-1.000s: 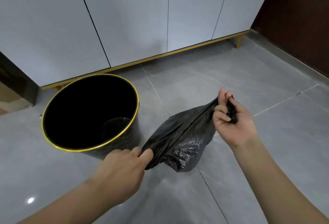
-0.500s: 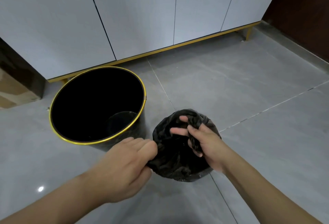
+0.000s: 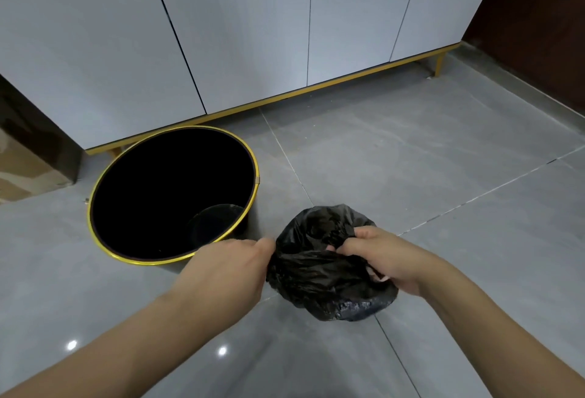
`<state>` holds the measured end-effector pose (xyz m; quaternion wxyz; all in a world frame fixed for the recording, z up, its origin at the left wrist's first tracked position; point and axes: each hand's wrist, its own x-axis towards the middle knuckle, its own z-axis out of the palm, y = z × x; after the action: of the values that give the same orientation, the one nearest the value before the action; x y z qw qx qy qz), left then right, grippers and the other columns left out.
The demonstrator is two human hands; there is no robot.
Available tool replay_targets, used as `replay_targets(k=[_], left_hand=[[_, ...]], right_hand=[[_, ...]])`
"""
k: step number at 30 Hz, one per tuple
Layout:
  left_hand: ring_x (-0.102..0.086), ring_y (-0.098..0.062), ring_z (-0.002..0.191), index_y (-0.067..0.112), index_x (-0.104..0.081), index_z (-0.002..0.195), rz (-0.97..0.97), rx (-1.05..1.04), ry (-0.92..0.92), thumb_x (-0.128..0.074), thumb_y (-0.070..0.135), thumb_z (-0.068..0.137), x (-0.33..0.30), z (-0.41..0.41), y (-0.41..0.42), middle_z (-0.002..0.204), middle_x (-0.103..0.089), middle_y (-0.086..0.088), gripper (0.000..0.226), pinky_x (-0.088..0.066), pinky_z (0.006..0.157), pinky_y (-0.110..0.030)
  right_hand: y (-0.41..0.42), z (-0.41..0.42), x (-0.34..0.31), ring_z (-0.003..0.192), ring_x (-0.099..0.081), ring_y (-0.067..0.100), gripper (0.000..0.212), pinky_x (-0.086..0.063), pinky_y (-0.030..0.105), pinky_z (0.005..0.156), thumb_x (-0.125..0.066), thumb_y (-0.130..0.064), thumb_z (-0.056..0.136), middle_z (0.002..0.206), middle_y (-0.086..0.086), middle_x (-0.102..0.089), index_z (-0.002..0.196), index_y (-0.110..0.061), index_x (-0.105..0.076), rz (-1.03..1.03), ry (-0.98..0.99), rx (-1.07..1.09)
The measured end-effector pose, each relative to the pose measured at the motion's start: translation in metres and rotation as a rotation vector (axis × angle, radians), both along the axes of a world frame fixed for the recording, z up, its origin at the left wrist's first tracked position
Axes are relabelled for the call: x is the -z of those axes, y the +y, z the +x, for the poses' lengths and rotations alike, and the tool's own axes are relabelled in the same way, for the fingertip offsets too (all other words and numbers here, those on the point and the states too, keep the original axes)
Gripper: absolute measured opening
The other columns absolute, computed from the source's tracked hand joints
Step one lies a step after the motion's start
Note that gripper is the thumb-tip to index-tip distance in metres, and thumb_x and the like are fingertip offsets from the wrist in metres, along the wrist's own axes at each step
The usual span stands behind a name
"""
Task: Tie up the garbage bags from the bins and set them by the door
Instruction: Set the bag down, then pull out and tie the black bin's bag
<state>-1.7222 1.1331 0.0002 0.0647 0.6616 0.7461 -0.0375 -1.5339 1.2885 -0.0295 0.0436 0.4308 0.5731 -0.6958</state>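
Gripping the garbage bag (image 3: 319, 274), both hands (image 3: 384, 256) bunch it beside the bin (image 3: 250, 176).

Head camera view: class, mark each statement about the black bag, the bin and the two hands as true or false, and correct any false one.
1. Both hands grip the black garbage bag. True: the left hand pinches its left edge and the right hand clutches its gathered top.
2. The garbage bag sits inside the bin. False: it is outside, to the right of the black bin.
3. The bin has a gold rim. True.
4. The bin lies on its side. False: it stands upright on the grey tiled floor.
5. The cabinet behind the bin has its doors open. False: the white doors are closed.
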Motion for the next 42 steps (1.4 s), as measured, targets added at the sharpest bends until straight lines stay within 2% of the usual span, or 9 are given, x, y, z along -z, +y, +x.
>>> replay_targets(k=[5, 10, 16, 21, 29, 33, 36, 39, 42], left_hand=[[-0.057, -0.017, 0.094, 0.026, -0.05, 0.101, 0.083, 0.018, -0.164, -0.037, 0.027, 0.096, -0.02, 0.006, 0.032, 0.098, -0.058, 0.007, 0.014, -0.048, 0.073, -0.036], [-0.062, -0.02, 0.091, 0.024, -0.061, 0.102, 0.004, -0.008, -0.215, -0.045, 0.026, 0.093, -0.045, -0.004, 0.06, 0.095, -0.067, 0.004, 0.019, -0.052, 0.077, -0.035], [-0.061, -0.008, 0.08, 0.027, -0.067, 0.092, -0.205, -0.04, -0.441, -0.059, 0.027, 0.088, -0.05, -0.011, 0.076, 0.087, -0.067, 0.01, 0.009, -0.049, 0.068, -0.023], [-0.06, -0.01, 0.075, 0.024, -0.065, 0.085, -0.145, -0.09, -0.574, -0.066, 0.032, 0.086, -0.038, -0.002, 0.072, 0.079, -0.064, 0.008, 0.008, -0.045, 0.062, -0.021], [-0.068, -0.018, 0.081, 0.032, -0.068, 0.082, -0.058, -0.163, -0.901, -0.07, 0.029, 0.083, -0.038, -0.02, 0.054, 0.082, -0.072, 0.001, 0.003, -0.054, 0.077, -0.036], [-0.063, -0.028, 0.08, 0.019, -0.068, 0.079, 0.03, -0.223, -0.955, -0.069, 0.024, 0.085, -0.027, -0.02, 0.052, 0.086, -0.069, -0.014, 0.008, -0.05, 0.085, -0.051], [-0.066, -0.03, 0.082, 0.02, -0.07, 0.078, 0.023, -0.275, -0.999, -0.068, 0.038, 0.072, -0.027, -0.018, 0.053, 0.087, -0.071, -0.014, 0.019, -0.05, 0.085, -0.051], [-0.068, -0.027, 0.094, 0.02, -0.071, 0.083, 0.01, -0.309, -1.057, -0.066, 0.038, 0.069, -0.024, -0.012, 0.054, 0.095, -0.074, -0.008, 0.023, -0.051, 0.092, -0.049], [-0.064, -0.028, 0.107, 0.02, -0.068, 0.09, 0.031, -0.348, -1.192, -0.064, 0.023, 0.086, -0.009, -0.002, 0.053, 0.105, -0.073, -0.009, 0.007, -0.045, 0.102, -0.051]], right_hand=[[0.018, 0.006, -0.023, 0.038, -0.024, 0.007, 0.036, -0.008, 0.025, 0.043, -0.047, -0.018, 0.09, 0.056, -0.004, -0.061, 0.115, 0.0, -0.064, -0.313, 0.208, -0.024], [0.008, 0.002, -0.036, 0.038, -0.021, 0.007, 0.025, -0.008, 0.023, 0.042, -0.062, -0.041, 0.082, 0.046, -0.008, -0.036, 0.074, -0.018, -0.057, -0.309, 0.129, -0.211], [0.008, -0.013, -0.057, 0.05, -0.039, 0.011, 0.015, -0.024, 0.023, 0.045, -0.068, -0.026, 0.085, 0.072, 0.004, -0.049, 0.086, -0.017, -0.056, 0.1, -0.271, -0.521], [0.008, -0.018, -0.068, 0.092, -0.064, 0.026, 0.027, -0.053, 0.032, 0.078, -0.059, -0.02, 0.084, 0.101, 0.009, -0.067, 0.107, -0.008, -0.062, 0.575, -0.499, -0.674], [0.002, -0.007, -0.055, 0.087, -0.067, 0.03, 0.023, -0.055, 0.04, 0.085, -0.05, 0.004, 0.079, 0.094, 0.018, -0.069, 0.096, 0.005, -0.065, 0.313, -0.128, -0.349], [-0.002, -0.011, -0.055, 0.066, -0.058, 0.022, 0.022, -0.044, 0.03, 0.061, -0.052, -0.025, 0.066, 0.077, 0.01, -0.061, 0.079, -0.01, -0.063, 0.127, -0.113, -0.291], [-0.006, -0.011, -0.055, 0.085, -0.071, 0.016, 0.039, -0.055, 0.027, 0.072, -0.062, -0.052, 0.077, 0.101, 0.004, -0.074, 0.1, -0.021, -0.069, 0.019, -0.089, -0.38], [-0.011, -0.012, -0.052, 0.094, -0.07, 0.013, 0.027, -0.054, 0.031, 0.089, -0.072, -0.047, 0.077, 0.101, -0.005, -0.074, 0.099, -0.031, -0.068, 0.302, -0.152, -0.526], [-0.013, -0.017, -0.054, 0.078, -0.066, 0.017, 0.012, -0.055, 0.03, 0.071, -0.066, -0.038, 0.076, 0.082, -0.005, -0.068, 0.072, -0.032, -0.056, 0.663, -0.32, -0.714]])
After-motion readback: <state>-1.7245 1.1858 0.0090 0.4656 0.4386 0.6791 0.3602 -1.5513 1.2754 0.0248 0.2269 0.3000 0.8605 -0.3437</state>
